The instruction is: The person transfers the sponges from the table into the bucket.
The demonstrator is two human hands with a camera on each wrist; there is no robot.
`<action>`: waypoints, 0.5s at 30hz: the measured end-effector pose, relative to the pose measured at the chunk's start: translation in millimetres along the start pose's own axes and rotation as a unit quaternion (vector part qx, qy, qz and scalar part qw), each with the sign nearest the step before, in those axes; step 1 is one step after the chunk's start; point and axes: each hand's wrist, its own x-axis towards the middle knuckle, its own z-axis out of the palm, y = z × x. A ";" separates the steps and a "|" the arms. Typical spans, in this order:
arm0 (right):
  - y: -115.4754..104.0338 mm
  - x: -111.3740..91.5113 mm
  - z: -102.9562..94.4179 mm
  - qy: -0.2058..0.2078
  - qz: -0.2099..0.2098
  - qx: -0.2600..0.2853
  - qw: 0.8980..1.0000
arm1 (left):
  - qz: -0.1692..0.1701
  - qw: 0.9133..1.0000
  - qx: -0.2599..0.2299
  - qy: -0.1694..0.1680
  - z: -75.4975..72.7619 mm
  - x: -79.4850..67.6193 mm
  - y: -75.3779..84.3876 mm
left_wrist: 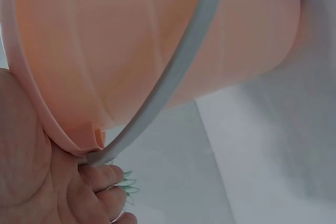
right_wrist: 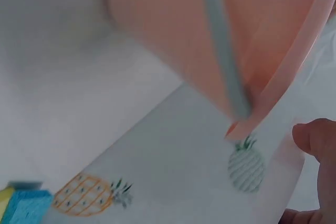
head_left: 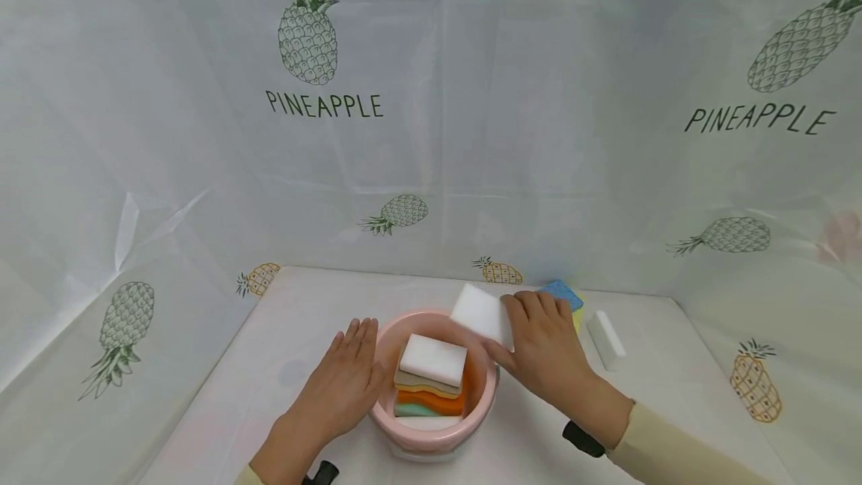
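Observation:
My right hand (head_left: 544,343) pinches a white sponge (head_left: 480,314) between thumb and fingers, tilted over the right side of a pink bucket's rim. In the right wrist view the thumb (right_wrist: 317,137) presses the sponge's face (right_wrist: 281,182). The pink bucket (head_left: 431,440) holds a stack of sponges: a white sponge (head_left: 433,359) on top, with beige, orange, green and white layers beneath. At the bucket's left rim rests my left hand (head_left: 341,384), its fingers straight and pointing forward. The left wrist view shows its palm against the rim, next to the grey handle (left_wrist: 168,82).
Behind my right hand lies a blue and yellow sponge (head_left: 562,294). A white block-shaped sponge (head_left: 606,340) stands to its right. The white table (head_left: 323,290) is enclosed at the back and sides by a pineapple-print sheet (head_left: 539,133).

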 end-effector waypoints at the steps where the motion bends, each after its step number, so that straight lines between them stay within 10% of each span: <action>1: -6.7 0.4 -1.8 -0.011 -0.002 0.006 1.000 | -0.001 1.000 -0.002 0.000 0.2 -0.2 -0.1; 15: -63.5 1.5 0.7 -0.153 -0.043 0.068 0.985 | -0.001 1.000 -0.001 -0.001 0.7 -0.5 -0.7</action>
